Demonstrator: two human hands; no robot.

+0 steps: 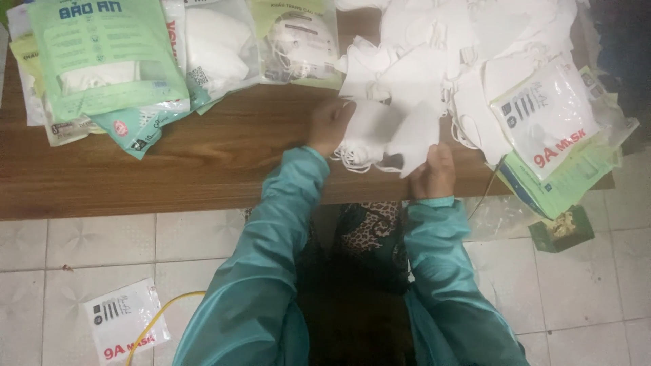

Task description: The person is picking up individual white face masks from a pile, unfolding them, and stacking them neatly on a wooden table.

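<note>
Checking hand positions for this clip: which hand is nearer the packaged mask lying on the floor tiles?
Left. The left hand is over the table, up and right of the floor packet; the right hand is farther right.

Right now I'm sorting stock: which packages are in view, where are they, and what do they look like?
Green-fronted pouch: bench far left, flat, on a pile.
Clear pouch: beside it, white mask inside.
Green-topped pouch: top middle, white mask inside.
White packet: bench right, red and black print, on greenish packets.
White packet on floor: lower left.
</note>
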